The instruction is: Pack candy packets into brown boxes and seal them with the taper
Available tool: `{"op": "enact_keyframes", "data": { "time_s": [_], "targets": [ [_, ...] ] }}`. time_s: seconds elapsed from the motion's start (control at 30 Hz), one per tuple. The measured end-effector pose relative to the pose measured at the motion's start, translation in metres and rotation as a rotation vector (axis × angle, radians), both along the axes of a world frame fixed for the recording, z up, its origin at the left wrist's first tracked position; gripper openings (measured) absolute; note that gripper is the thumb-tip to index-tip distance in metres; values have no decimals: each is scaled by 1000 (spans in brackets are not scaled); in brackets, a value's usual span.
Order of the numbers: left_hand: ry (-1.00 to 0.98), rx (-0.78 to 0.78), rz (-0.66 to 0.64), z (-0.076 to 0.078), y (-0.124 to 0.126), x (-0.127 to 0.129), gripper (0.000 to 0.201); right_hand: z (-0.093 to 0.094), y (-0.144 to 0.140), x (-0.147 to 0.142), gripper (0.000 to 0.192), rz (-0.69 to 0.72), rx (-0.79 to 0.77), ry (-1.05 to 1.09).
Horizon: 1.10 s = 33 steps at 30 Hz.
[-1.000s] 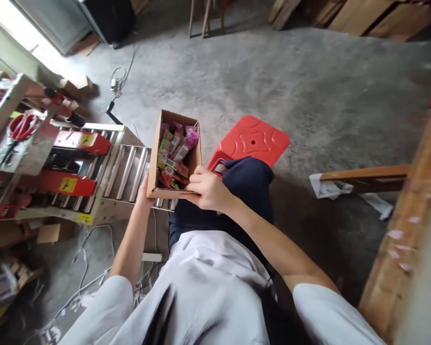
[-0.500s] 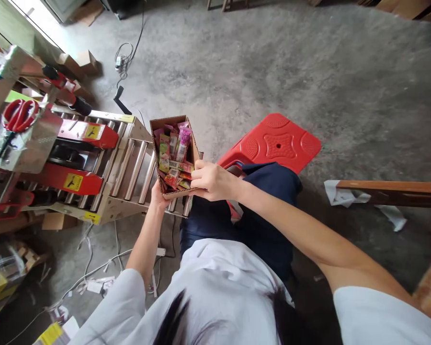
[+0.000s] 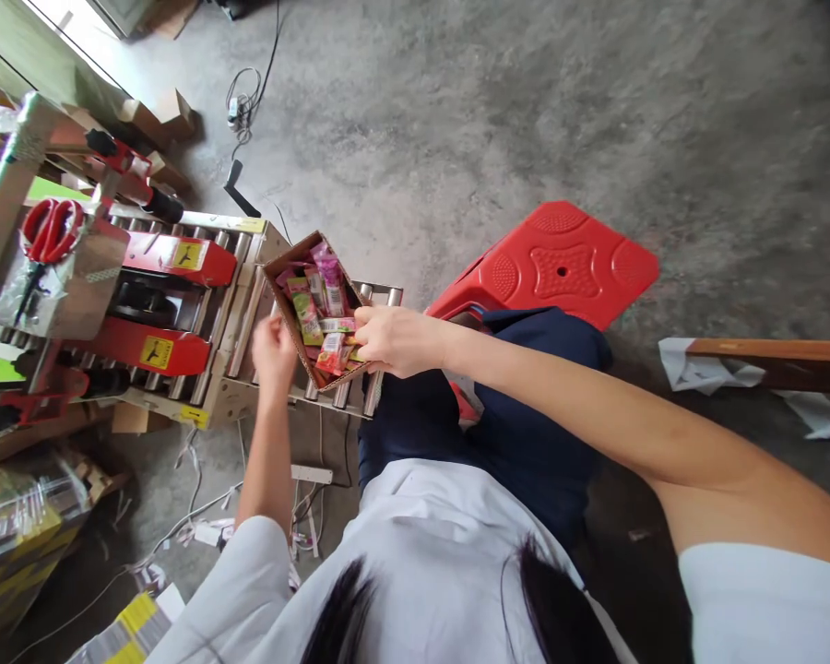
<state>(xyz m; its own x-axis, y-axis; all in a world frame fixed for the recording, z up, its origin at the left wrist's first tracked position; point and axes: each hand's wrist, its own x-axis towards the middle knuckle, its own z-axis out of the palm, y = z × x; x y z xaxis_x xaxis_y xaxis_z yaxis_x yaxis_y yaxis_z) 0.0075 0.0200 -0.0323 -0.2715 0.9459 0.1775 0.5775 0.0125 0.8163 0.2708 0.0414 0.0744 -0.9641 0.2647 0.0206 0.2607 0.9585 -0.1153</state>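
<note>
An uncovered cardboard box [image 3: 341, 380] is held tilted over the end of the roller conveyor [image 3: 389, 297]. Inside lie several small wrapped snack packets [image 3: 333, 354] in purple, green and red. My right hand [image 3: 401, 341] grips the box by its right side near the front corner, with its fingers over the rim. At the box's left wall is my left hand [image 3: 275, 352], its fingers bent and slightly blurred. Whether it touches the cardboard I cannot tell.
On the left stands a machine with red side guides [image 3: 172, 350] and red-handled scissors [image 3: 50, 231] on top. A red plastic stool [image 3: 560, 267] is ahead of my legs. Cables [image 3: 245, 101] lie on the concrete floor. A wooden beam [image 3: 775, 350] is at right.
The box has turned, its far end swinging left, and sits slightly lower. My left hand has moved from the near corner to the left wall. My right hand keeps its grip.
</note>
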Motion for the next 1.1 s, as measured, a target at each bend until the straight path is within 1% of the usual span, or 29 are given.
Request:
{"op": "enact_keyframes", "data": {
  "time_s": [0.03,0.07,0.1,0.13,0.17,0.2,0.23,0.27,0.3,0.33,0.37,0.43,0.5,0.57,0.6,0.67,0.73,0.77,0.8,0.87,0.9,0.97,1.03,1.07,1.1],
  "targets": [
    [-10,161,55,16,12,-6,41,2,-2,-4,13,-7,5,-30],
    [-35,307,71,32,25,-10,43,4,-8,-8,12,-26,17,-45],
    [-51,406,29,46,39,-11,46,5,-16,-11,14,-77,39,-35],
    [-55,440,-63,58,52,-10,48,6,-27,-15,22,-159,65,6],
    [-59,427,-166,67,63,-8,47,5,-40,-20,36,-267,90,74],
    [-68,388,-248,72,72,-4,44,3,-54,-25,53,-383,106,160],
    [-86,348,-295,74,79,0,39,-1,-67,-32,68,-490,110,248],
    [-109,323,-303,74,81,4,35,-5,-78,-40,80,-578,102,326],
    [-129,318,-283,73,81,7,32,-11,-84,-48,88,-636,86,385],
    [-136,327,-248,71,77,9,31,-17,-84,-57,90,-674,64,421],
    [-128,343,-211,69,70,9,30,-24,-80,-65,88,-711,37,433],
    [-61,353,-176,68,49,5,26,-36,-60,-79,81,-769,-30,393],
    [49,317,-199,72,26,-4,23,-45,-37,-87,78,-771,-95,294],
    [156,248,-275,79,9,-12,25,-50,-21,-92,77,-729,-130,191],
    [209,209,-321,82,4,-14,27,-51,-17,-94,77,-716,-139,146],
    [323,156,-382,88,4,-17,31,-52,-15,-98,77,-736,-167,64],
    [440,135,-394,93,13,-15,35,-51,-15,-98,77,-755,-199,23],
    [487,124,-391,94,20,-13,35,-51,-14,-97,76,-746,-211,37],
    [521,111,-389,94,27,-10,35,-51,-13,-94,73,-720,-224,80],
    [568,72,-366,91,40,-1,32,-49,-11,-84,57,-615,-276,239],
    [587,53,-330,87,44,5,30,-46,-11,-77,49,-565,-321,350],
    [611,40,-210,77,49,18,26,-37,-13,-61,43,-501,-423,604],
    [587,80,-73,66,49,30,20,-23,-19,-43,44,-498,-459,829],
    [552,120,-16,61,48,34,17,-17,-22,-36,43,-530,-439,901],
    [508,158,27,56,47,37,16,-11,-25,-30,42,-569,-402,929]
  ]
}}
